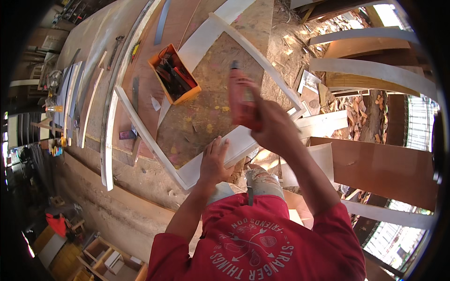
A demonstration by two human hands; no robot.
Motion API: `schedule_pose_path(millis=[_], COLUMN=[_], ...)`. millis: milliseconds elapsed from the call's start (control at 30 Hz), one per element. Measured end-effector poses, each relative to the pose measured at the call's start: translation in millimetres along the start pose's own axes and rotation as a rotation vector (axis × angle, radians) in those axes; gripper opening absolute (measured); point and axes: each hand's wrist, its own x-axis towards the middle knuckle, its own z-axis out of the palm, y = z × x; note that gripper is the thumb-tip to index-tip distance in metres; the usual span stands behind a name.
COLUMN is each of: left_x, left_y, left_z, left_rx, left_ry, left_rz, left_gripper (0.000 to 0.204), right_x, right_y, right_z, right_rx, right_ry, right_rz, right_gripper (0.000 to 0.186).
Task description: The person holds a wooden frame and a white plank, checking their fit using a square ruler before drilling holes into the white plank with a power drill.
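Note:
My right hand (273,127) is wrapped round the grip of a red power tool (243,100) with a dark tip. The tool is blurred by motion and held above the work; whether it is a drill or a nailer I cannot tell. Fingers stretched out, my left hand (215,160) lies on a white wide board (193,173) close to my body. A white strip (147,136) meets this board's left end, and another pale strip (258,54) runs to its right end, forming a three-sided frame on the stained worktable (206,112).
An orange bin (188,97) of hand tools stands inside the left of the frame. Long white strips (108,154) lie farther left. Curved grey-edged panels (375,70) and a brown sheet (384,171) stand at the right, near scraps on the ground. A wooden drawer box (96,248) sits lower left.

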Motion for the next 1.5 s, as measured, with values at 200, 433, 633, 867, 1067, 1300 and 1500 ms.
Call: schedule_pose_path(millis=[200,433,633,867,1067,1300,1500], left_x=[10.7,4.5,6.5,5.6,6.2,-1.4,-3.5], left_y=[8.4,-0.3,3.9,4.4,3.9,3.7,2.9], left_z=[-2.6,4.3,2.0,3.1,2.6,1.7,0.4], left_rx=[0.018,0.020,0.042,0.054,0.053,0.045,0.057], left_ry=[-0.007,0.028,-0.033,-0.049,-0.009,-0.037,-0.053], left_rz=[0.016,0.039,0.015,0.028,0.071,0.059,0.047], left_gripper=[0.088,0.089,0.090,0.092,0.092,0.092,0.092], right_x=[56.6,-12.9,-163.9,-122.1,-116.7,-128.7,-129.7], right_y=[17.0,25.7,60.8,54.7,70.5,71.1,67.3], right_z=[130.0,107.8,144.8,177.4,179.0,175.0,172.1], right_rx=[-0.393,0.009,0.974,1.595,1.752,1.710,1.673], right_ry=[-0.149,0.266,0.377,0.595,0.615,0.544,0.519], right_rz=[0.014,-0.116,0.916,0.896,0.914,0.959,0.972], right_gripper=[0.092,0.067,0.034,0.041,0.034,0.034,0.031])
